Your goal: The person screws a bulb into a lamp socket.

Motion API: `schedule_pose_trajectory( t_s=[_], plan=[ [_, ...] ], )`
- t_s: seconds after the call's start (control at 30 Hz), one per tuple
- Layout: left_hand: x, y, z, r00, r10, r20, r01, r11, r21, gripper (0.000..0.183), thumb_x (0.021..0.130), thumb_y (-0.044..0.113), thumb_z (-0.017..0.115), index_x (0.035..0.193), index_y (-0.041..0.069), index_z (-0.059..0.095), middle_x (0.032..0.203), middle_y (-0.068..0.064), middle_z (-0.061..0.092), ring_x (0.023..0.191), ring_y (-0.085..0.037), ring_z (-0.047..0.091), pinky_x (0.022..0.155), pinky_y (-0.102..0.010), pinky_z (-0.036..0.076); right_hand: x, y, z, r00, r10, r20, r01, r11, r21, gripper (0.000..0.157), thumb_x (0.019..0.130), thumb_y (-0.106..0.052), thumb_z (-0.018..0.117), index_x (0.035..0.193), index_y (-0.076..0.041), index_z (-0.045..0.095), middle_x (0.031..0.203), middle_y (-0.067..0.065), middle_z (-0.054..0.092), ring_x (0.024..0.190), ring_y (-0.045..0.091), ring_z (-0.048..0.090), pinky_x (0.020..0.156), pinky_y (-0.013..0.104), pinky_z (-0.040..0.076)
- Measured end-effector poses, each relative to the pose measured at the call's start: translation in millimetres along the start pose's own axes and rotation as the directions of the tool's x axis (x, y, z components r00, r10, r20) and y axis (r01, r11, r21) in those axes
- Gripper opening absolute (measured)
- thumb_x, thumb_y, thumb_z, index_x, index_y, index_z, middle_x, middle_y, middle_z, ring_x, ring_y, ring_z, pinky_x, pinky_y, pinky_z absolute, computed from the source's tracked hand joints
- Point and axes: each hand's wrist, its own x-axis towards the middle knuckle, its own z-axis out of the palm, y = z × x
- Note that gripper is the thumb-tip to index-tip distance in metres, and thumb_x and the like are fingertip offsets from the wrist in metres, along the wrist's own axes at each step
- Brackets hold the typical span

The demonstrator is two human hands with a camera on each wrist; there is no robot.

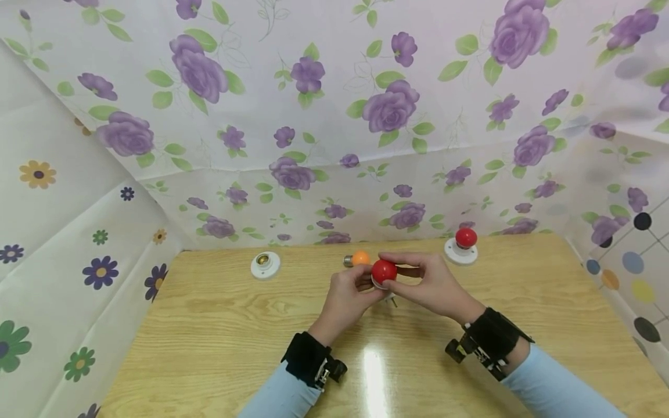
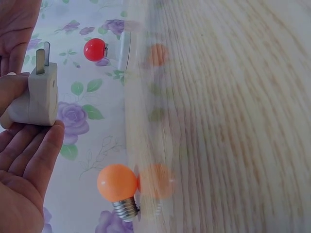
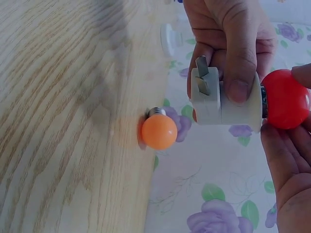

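Note:
My left hand [image 1: 344, 297] grips a white plug-in lamp socket [image 3: 235, 104] between thumb and fingers. Two flat metal prongs [image 2: 41, 60] stick out of its plug end. A red bulb [image 3: 287, 99] sits at the socket's other end, with a thin band of its base showing at the socket's mouth. The thumb and fingers of my right hand [image 1: 436, 285] pinch this bulb from opposite sides. Both hands are close together above the table. Just behind them an orange bulb [image 1: 360, 258] lies on its side, its metal screw base [image 2: 126, 209] bare.
At the back left of the wooden table [image 1: 219, 325] is a round white lamp holder [image 1: 265, 265] with no bulb in it. Another white holder [image 1: 461, 255] stands at the back right, bearing a second red bulb [image 1: 466, 237]. A flowered cloth [image 1: 334, 191] rises behind the table.

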Motion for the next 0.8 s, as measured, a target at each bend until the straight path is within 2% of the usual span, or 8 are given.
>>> schedule_pose_trajectory(
  t_s=[0.17, 0.3, 0.47, 0.7, 0.8],
  plan=[
    [0.0, 1.2, 0.1, 1.000, -0.003, -0.002, 0.003, 1.000, 0.004, 0.034, 0.079, 0.029, 0.072, 0.109, 0.013, 0.063, 0.105, 0.006, 0.063, 0.091, -0.005, 0.061, 0.074, -0.026, 0.049, -0.2, 4.9, -0.4, 1.000, -0.011, -0.008, 0.011, 1.000, 0.007, 0.043, 0.081, -0.026, 0.072, 0.122, -0.021, 0.061, 0.121, 0.003, 0.059, 0.108, 0.016, 0.056, 0.083, 0.034, 0.047],
    [-0.2, 1.5, 0.3, 1.000, -0.011, -0.004, 0.011, 1.000, 0.001, 0.034, 0.079, 0.028, 0.072, 0.109, 0.014, 0.063, 0.105, 0.006, 0.063, 0.091, -0.005, 0.061, 0.074, -0.025, 0.049, -0.6, 4.9, 0.0, 1.000, -0.013, -0.022, 0.013, 1.000, 0.002, 0.042, 0.080, -0.027, 0.073, 0.121, -0.021, 0.062, 0.120, -0.002, 0.059, 0.107, 0.014, 0.056, 0.082, 0.033, 0.048],
    [-0.3, 1.5, 0.3, 1.000, -0.018, -0.009, 0.018, 1.000, -0.008, 0.035, 0.079, 0.028, 0.072, 0.109, 0.014, 0.063, 0.105, 0.007, 0.063, 0.091, -0.005, 0.061, 0.074, -0.025, 0.049, -0.5, 1.2, 1.6, 0.999, 0.012, -0.045, -0.011, 1.000, 0.019, 0.043, 0.079, -0.024, 0.074, 0.120, -0.016, 0.063, 0.119, -0.003, 0.060, 0.106, 0.014, 0.057, 0.081, 0.034, 0.048],
    [-0.9, 3.6, 0.4, 0.999, -0.030, -0.022, 0.030, 1.000, -0.004, 0.035, 0.079, 0.029, 0.072, 0.109, 0.014, 0.063, 0.105, 0.007, 0.063, 0.092, -0.005, 0.060, 0.075, -0.025, 0.049, -1.6, -19.1, 6.6, 0.995, 0.036, -0.090, -0.029, 0.996, 0.086, 0.042, 0.079, -0.012, 0.073, 0.119, -0.004, 0.062, 0.119, 0.009, 0.059, 0.103, 0.026, 0.058, 0.076, 0.036, 0.050],
    [-0.8, 3.8, 0.2, 0.999, -0.029, -0.023, 0.029, 1.000, 0.000, 0.036, 0.079, 0.030, 0.072, 0.109, 0.013, 0.063, 0.104, 0.007, 0.063, 0.092, -0.005, 0.060, 0.075, -0.026, 0.049, -1.8, -24.9, 7.4, 0.994, 0.027, -0.107, -0.020, 0.997, 0.069, 0.042, 0.078, -0.012, 0.074, 0.117, -0.002, 0.062, 0.117, 0.010, 0.060, 0.102, 0.024, 0.059, 0.077, 0.034, 0.049]
  ],
)
